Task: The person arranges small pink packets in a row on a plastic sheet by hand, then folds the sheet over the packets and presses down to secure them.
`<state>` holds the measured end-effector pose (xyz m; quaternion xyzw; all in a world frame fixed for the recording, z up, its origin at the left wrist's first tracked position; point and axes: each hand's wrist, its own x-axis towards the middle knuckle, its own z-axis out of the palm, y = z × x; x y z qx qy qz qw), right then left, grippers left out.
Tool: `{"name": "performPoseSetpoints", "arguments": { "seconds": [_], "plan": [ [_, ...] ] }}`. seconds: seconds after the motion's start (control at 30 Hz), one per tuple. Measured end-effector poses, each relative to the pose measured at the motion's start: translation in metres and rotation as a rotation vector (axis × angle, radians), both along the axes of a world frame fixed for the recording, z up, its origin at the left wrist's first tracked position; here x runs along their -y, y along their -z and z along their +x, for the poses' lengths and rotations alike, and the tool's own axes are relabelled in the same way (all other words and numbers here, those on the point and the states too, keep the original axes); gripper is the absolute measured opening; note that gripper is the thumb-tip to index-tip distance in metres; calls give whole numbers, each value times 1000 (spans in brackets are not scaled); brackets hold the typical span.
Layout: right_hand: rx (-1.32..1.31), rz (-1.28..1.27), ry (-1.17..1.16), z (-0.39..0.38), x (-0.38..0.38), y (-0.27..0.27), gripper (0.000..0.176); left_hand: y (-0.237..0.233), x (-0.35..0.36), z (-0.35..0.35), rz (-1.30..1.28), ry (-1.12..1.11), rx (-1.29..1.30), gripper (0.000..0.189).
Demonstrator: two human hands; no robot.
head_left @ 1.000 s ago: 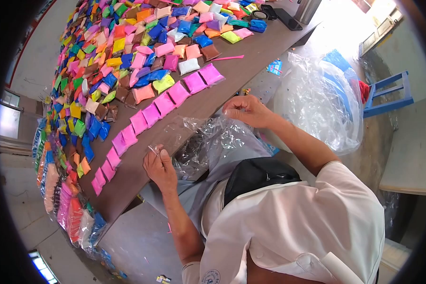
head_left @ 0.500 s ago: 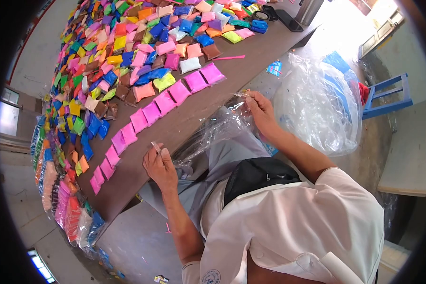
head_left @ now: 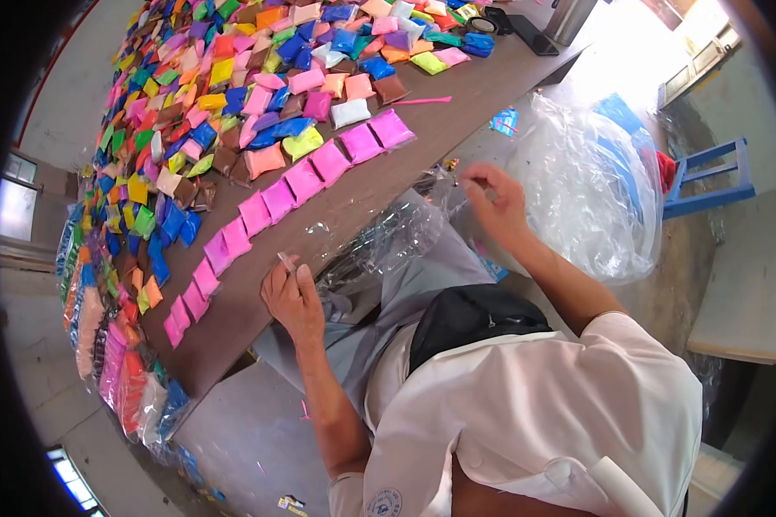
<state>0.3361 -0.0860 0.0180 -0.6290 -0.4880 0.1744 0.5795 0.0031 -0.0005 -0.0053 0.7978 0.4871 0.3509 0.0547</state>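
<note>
My left hand [head_left: 293,300] is at the table's front edge, closed, with a small pale strip [head_left: 285,259] poking up between thumb and fingers; what it belongs to I cannot make out. A clear plastic bag [head_left: 392,231] stretches over the table edge and my lap, between my two hands. Just past its far right end hovers my right hand [head_left: 497,207], fingers loosely bent, apart from the film, nothing visible in them. Beyond my left hand, a slanting row of pink packets [head_left: 303,181] lies flat on the brown table [head_left: 336,226].
A large heap of small coloured packets [head_left: 224,103] covers the table's far side. A pink stick [head_left: 424,100], a phone [head_left: 533,36] and a metal flask [head_left: 569,21] are near the right edge. A big clear sack [head_left: 578,189] and a blue stool [head_left: 707,183] stand at right.
My right hand has let go of the clear bag and drawn slightly right. The film has sagged and spread towards the table. My left hand has hardly moved.
</note>
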Motion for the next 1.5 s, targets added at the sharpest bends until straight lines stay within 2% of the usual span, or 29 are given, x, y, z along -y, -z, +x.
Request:
{"name": "performPoseSetpoints", "arguments": {
  "seconds": [0.03,0.17,0.27,0.37,0.47,0.57,0.67,0.77,0.87,0.97,1.07,1.17,1.27,1.37,1.47,1.5],
  "plan": [
    [154,45,-46,-8,3,-11,14,-1,0,1,-1,3,1,34],
    [435,97,-525,-45,-8,-28,23,-3,0,0,2,2,0,33],
    [725,99,-620,-65,-25,-14,32,-1,-1,0,26,2,-3,34],
    [965,-411,-812,-64,-26,-1,43,3,-1,0,52,8,33,34],
    [944,-379,-831,-55,-19,12,34,3,-1,0,49,-2,9,34],
    [837,-9,-650,-67,-18,-3,26,2,-1,1,51,-4,13,34],
    [836,62,-643,-84,-27,10,20,1,-1,0,26,5,16,35],
    [983,-222,-824,-89,-31,36,20,3,-1,-1,26,3,26,31],
    [974,-342,-850,-90,-28,35,19,2,0,-1,37,-6,20,30],
    [886,-128,-789,-79,-17,38,18,3,0,1,50,-10,11,29],
    [891,-237,-816,-79,-11,32,27,1,0,1,65,-7,-9,29],
    [834,-239,-898,-88,-16,13,39,3,-1,2,44,-31,5,29],
    [787,-121,-924,-107,-27,10,47,1,-1,2,53,-27,10,31],
    [766,-156,-904,-132,-37,13,40,4,-2,1,35,-31,9,32],
    [829,-212,-985,-144,-47,35,32,5,-2,-1,44,-7,16,32],
    [820,-167,-983,-144,-46,36,30,5,-3,-1,52,-9,15,33]
  ]
}}
